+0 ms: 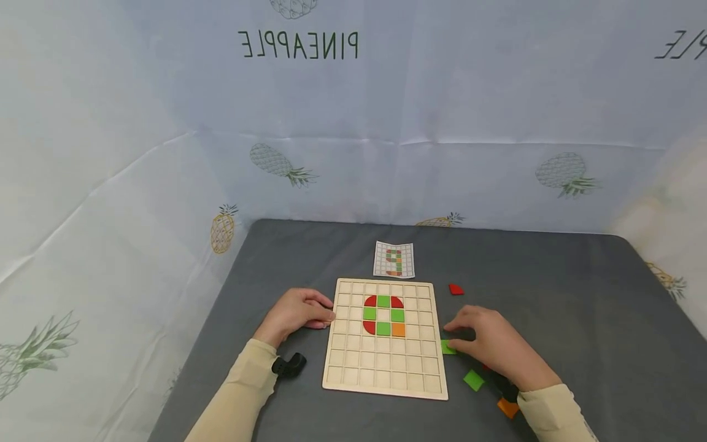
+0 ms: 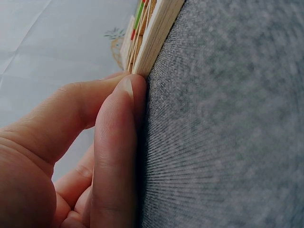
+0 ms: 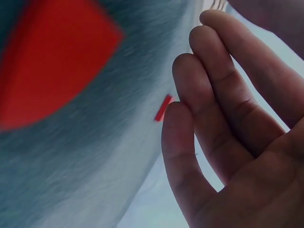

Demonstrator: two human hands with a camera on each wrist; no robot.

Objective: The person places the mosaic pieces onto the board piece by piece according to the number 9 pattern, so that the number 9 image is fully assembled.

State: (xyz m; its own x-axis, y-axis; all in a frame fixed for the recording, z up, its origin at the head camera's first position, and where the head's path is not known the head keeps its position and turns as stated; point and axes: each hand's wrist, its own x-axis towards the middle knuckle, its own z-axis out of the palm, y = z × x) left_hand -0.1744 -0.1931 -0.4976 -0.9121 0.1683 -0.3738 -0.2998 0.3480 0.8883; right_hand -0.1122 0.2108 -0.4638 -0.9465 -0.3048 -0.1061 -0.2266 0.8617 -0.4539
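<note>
A square wooden grid board (image 1: 386, 371) carries a ring of red, green and orange tiles. My left hand (image 1: 301, 312) is at its left edge; in the left wrist view the thumb and index fingertip (image 2: 116, 118) pinch the board's rim. By the right edge, my right hand (image 1: 483, 341) reaches down with its thumb tip over a green square tile (image 1: 446, 350). That tile is partly covered by the thumb. In the right wrist view the fingers (image 3: 213, 90) are extended side by side, and the thumb is mostly out of frame.
A small pattern card (image 1: 394, 270) lies beyond the board. One red quarter-round tile (image 1: 456, 289) is right of the board's far corner. Nearer me are another green tile (image 1: 474, 380) and orange tiles (image 1: 507, 407) by my right wrist. A red quarter-round tile (image 3: 57, 66) lies beneath the right hand.
</note>
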